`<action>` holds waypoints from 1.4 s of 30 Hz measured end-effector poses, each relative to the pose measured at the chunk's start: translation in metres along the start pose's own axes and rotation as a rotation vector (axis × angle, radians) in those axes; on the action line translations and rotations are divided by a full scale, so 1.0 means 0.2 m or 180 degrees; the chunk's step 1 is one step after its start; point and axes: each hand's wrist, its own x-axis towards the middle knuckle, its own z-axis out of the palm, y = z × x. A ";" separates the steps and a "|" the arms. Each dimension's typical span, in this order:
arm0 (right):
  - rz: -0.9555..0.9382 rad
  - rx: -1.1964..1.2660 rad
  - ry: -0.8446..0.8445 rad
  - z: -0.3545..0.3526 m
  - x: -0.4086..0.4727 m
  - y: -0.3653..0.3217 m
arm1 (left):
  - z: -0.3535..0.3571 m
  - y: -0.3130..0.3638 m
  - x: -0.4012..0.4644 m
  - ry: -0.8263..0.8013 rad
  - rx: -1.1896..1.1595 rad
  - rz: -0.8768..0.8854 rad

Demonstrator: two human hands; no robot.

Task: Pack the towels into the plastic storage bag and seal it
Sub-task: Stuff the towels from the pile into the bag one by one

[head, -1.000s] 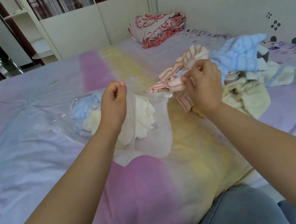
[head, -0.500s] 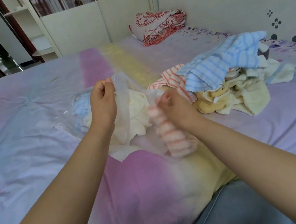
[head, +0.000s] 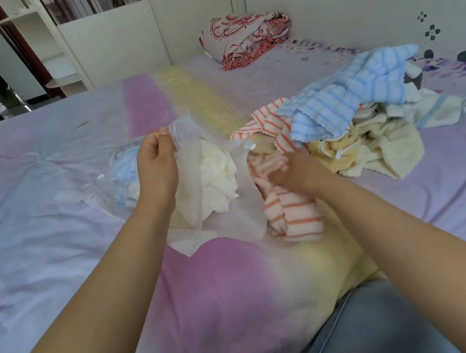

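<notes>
While both bare forearms reach out over the bed [head: 53,217] from the bottom of the view, a knee in grey-blue jeans [head: 373,326] shows at the lower right, against the edge of the pastel sheet with its purple, yellow and lilac bands. Just beyond, the right hand [head: 293,172] is closed around an orange-and-white striped towel [head: 293,215], which hangs bunched below the fist and lies partly on the sheet, right at the mouth of the plastic bag [head: 226,221]. The fingers are blurred, so how tightly they hold cannot be told exactly, but the cloth is gathered in the grip. To its left, the left hand [head: 156,162] pinches the upper edge of the clear bag between thumb and fingertips, lifting that side so the opening gapes toward the right hand. Inside the bag sit a cream towel [head: 216,172] near the mouth and a pale blue towel [head: 126,172] deeper in, seen through the plastic. The bag's far end rests flat on the sheet. Farther right lies the pile of loose towels [head: 370,149]: yellow and cream ones underneath, another orange-striped one at its left edge, and a blue-and-white striped towel [head: 348,96] draped on top. At the head of the bed, against the wall, sits a folded red-patterned blanket [head: 246,38]. Behind it stand a white wardrobe [head: 118,37] and open shelves.
</notes>
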 end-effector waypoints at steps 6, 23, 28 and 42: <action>-0.0514 0.2451 0.0348 -0.38 -0.24 -0.20 | 0.00 0.02 -0.03 -0.0144 -0.0216 -0.0333; -0.0889 -0.1238 0.0483 0.43 -0.26 -0.33 | -0.17 0.07 -0.06 -0.0612 0.0512 0.0160; -0.0449 0.0986 -0.0860 0.37 -0.19 -0.56 | -0.16 0.08 -0.10 -0.1227 -0.0092 -0.0195; -0.0956 -0.0397 -0.0336 0.50 -0.08 -0.55 | -0.20 0.11 -0.10 -0.0979 -0.1045 -0.0690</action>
